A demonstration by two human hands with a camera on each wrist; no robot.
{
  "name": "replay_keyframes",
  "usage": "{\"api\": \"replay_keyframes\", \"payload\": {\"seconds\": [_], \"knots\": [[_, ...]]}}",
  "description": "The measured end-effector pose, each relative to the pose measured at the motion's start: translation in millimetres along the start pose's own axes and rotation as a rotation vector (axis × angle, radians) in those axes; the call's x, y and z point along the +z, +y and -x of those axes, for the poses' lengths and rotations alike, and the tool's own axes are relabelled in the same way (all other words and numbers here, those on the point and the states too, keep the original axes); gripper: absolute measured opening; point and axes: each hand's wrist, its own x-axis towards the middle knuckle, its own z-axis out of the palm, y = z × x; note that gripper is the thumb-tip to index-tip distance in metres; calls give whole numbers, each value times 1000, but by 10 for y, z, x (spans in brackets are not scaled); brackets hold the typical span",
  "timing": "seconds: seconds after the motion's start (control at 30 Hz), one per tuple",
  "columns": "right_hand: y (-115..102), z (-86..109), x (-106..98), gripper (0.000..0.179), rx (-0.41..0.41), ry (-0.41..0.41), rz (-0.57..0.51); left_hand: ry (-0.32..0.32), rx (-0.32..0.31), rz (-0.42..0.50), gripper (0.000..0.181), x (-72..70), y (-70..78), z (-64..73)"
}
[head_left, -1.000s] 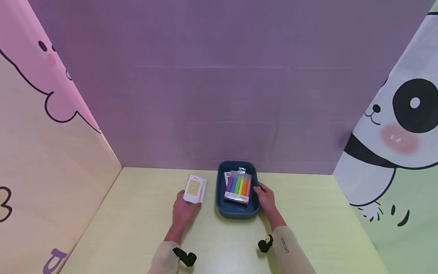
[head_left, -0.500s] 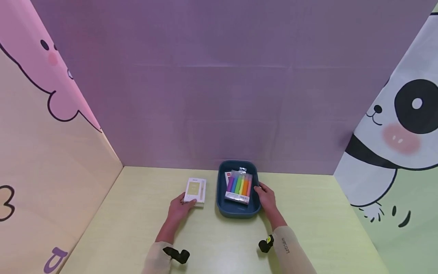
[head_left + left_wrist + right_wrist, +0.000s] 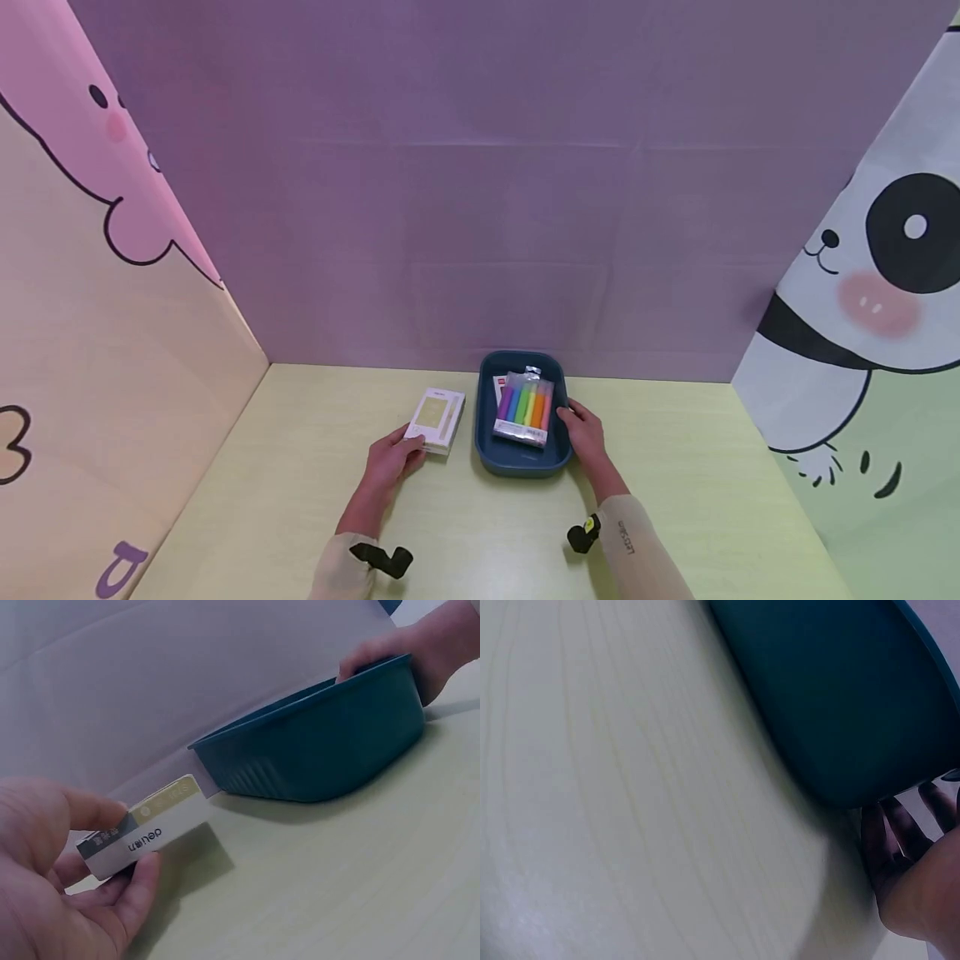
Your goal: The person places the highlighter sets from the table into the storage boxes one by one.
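My left hand (image 3: pixel 392 457) pinches the near left corner of a small white box (image 3: pixel 437 419) with a yellow panel on top. In the left wrist view the box (image 3: pixel 146 827) shows "deli" lettering on its side and casts a shadow on the table below. To its right stands a dark blue plastic basket (image 3: pixel 517 463). My right hand (image 3: pixel 583 429) grips the basket's right rim, thumb over the edge and fingers outside. Inside lies a clear pack of rainbow-coloured markers (image 3: pixel 527 408), partly covering a white item with a red mark (image 3: pixel 498 385).
The pale wooden table (image 3: pixel 300 467) runs back to a purple cloth wall (image 3: pixel 510 208). Printed side panels stand at the left and right, one with a pink figure (image 3: pixel 135 225), the other with a panda (image 3: pixel 877 300). Each wrist bears a small black camera.
My left hand has drawn back slightly to the left and nearer, and now holds the box by its near left corner. The box has turned a little clockwise. Right hand and basket stay put.
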Motion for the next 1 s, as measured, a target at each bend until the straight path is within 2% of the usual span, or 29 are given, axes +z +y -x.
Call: {"api": "replay_keyframes", "payload": {"seconds": [0.1,0.23,0.63,0.8,1.0], "knots": [[1,8,-1,50,2,1,3,58,-65,12,54,16,20,-9],[6,1,-10,51,-2,1,6,85,-81,48,54,38,79,-12],[32,-49,-13,53,24,-9,6,44,4,101,52,171,257,58],[40,-45,-10,52,25,-11,0,15,4,123,53,220,306,95],[39,-41,-10,51,8,-4,3,-59,-1,175,53,291,335,120]]}}
